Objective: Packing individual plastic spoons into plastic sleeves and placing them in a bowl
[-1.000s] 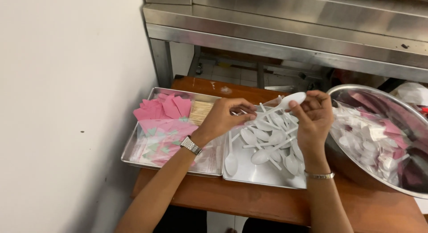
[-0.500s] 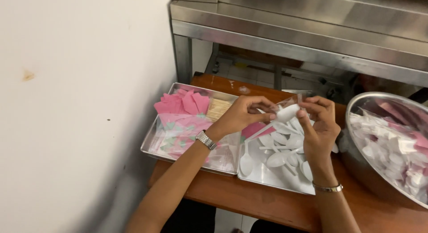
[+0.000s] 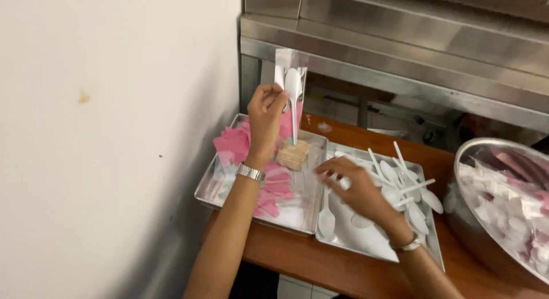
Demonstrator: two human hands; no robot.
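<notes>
Head view: left hand (image 3: 264, 113) raised above the left tray (image 3: 209, 193), fingers pinched on a clear sleeve (image 3: 291, 76) holding a white plastic spoon (image 3: 293, 96), long axis upright, bowl up. Right hand (image 3: 354, 184) hovers low over loose spoons (image 3: 400, 181) in the right tray (image 3: 372, 250), fingers loosely curled, holding nothing visible. Pink napkins (image 3: 231, 144) lie below the sleeve.

— What sits at the far right?
— A big steel bowl (image 3: 474, 161) heaped with wrapped white and pink packets (image 3: 514, 210), resting on the brown wooden table (image 3: 320, 264).
— And behind?
— A stainless steel shelf (image 3: 400, 64) runs across the top; a plain white wall (image 3: 103, 133) with a small stain fills the left.
</notes>
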